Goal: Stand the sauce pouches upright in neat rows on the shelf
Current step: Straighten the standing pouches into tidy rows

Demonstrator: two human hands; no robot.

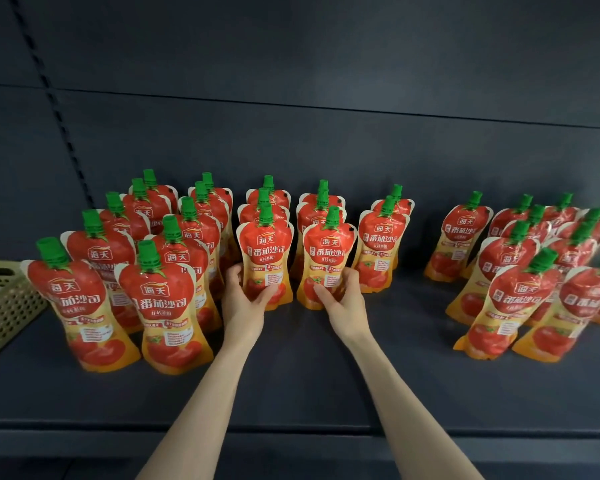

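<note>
Two bare hands on a dark shelf (298, 382): left hand (242, 299) gripping one upright sauce pouch (265, 261), right hand (343, 299) gripping the neighbouring pouch (328, 265). Rows of pouches either side; perforated basket (4, 299) far left.

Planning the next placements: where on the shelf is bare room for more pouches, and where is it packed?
Free: the shelf front strip around both forearms, and the gap between the short middle row and the right cluster. Packed: the left rows beside the basket. Left hand and right hand each grip a pouch.
</note>
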